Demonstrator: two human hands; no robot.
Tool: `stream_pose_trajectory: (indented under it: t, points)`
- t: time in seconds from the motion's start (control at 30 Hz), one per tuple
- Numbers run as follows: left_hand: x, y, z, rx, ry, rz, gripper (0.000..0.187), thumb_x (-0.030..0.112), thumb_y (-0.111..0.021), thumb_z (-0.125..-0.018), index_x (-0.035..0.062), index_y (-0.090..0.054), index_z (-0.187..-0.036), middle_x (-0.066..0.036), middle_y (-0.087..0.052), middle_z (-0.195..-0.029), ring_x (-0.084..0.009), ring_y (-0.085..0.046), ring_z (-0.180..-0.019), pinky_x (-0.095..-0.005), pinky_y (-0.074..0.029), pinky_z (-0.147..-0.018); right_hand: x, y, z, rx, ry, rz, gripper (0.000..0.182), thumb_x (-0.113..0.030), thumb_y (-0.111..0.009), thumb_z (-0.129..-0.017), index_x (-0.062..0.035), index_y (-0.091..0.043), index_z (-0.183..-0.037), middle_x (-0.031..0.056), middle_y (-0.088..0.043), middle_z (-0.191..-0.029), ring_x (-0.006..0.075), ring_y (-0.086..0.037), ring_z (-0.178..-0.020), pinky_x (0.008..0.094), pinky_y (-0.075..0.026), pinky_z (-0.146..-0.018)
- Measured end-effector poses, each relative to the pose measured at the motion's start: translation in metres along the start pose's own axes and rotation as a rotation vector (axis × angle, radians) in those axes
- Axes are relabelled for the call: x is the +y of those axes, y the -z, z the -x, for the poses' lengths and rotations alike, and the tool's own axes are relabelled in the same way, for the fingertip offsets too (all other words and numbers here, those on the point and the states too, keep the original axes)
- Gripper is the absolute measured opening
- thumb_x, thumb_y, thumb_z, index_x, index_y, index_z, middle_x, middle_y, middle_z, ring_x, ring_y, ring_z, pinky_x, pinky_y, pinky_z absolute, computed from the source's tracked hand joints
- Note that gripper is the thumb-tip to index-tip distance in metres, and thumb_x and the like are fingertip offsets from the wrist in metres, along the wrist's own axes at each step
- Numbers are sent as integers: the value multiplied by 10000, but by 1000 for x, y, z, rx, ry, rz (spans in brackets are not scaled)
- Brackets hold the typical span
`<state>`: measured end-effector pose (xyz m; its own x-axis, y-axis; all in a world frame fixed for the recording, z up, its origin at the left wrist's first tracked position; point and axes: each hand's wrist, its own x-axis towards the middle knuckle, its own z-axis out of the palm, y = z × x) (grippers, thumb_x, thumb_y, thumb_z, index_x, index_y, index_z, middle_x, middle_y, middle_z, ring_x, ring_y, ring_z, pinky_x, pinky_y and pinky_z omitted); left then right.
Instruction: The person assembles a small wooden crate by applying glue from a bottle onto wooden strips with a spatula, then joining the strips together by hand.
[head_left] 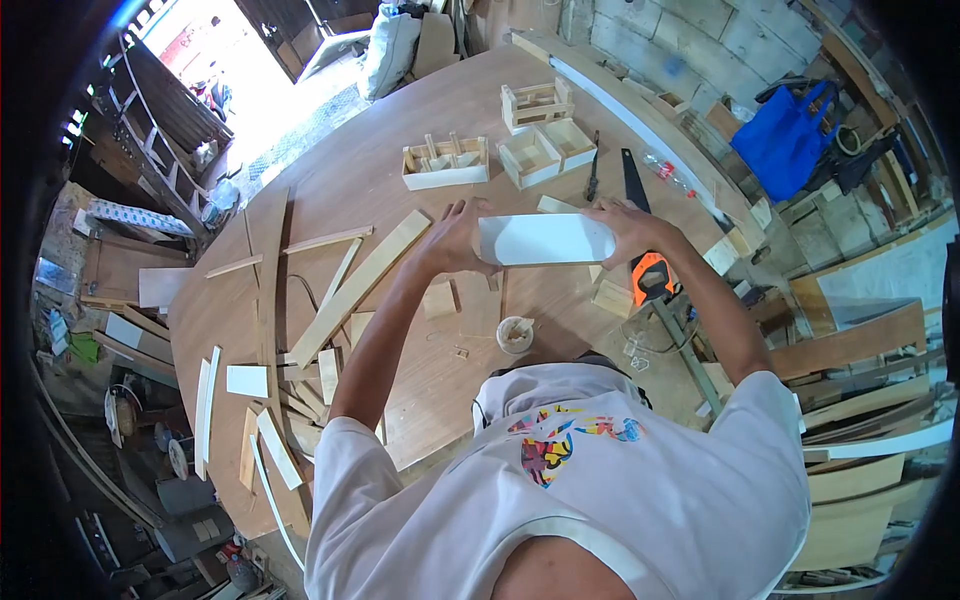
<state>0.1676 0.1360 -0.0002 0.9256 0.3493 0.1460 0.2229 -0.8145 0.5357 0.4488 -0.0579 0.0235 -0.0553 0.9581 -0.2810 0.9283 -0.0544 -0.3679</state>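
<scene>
White-faced and rectangular, one flat board is held above the middle of the round wooden table, lengthwise between the person's two hands. The left hand grips its left end, fingers spread and curled around the edge; the right hand clasps the right end, fingers wrapped over the top.

Beyond the board stand four small open wooden boxes: one long box with dividers, two square trays side by side, and one slatted crate behind them. All are pale raw wood with thin walls.

One hand saw with an orange and black handle lies just under the right hand, its dark blade pointing away. A dark chisel-like tool lies beside the trays.

Under the board sit two small square wood blocks and one small round cup. To the left, several long thin wooden strips lie scattered at angles; their exact number cannot be told. One blue bag hangs at the far right.
</scene>
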Motion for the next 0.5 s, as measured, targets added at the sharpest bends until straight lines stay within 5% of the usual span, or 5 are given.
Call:
stream_pose_trajectory:
  t: [0.5]
  points:
    - [4, -55, -105, -78, 18, -97, 978, 314, -867, -432, 25, -410, -1248, -172, -532, -1166, -346, -458, -1127, -408, -324, -1011, 106, -11, -13, 216, 51, 124, 974, -331, -840, -429, -22, -396, -1238, 150, -491, -1125, 321, -488, -1094, 437, -365, -932]
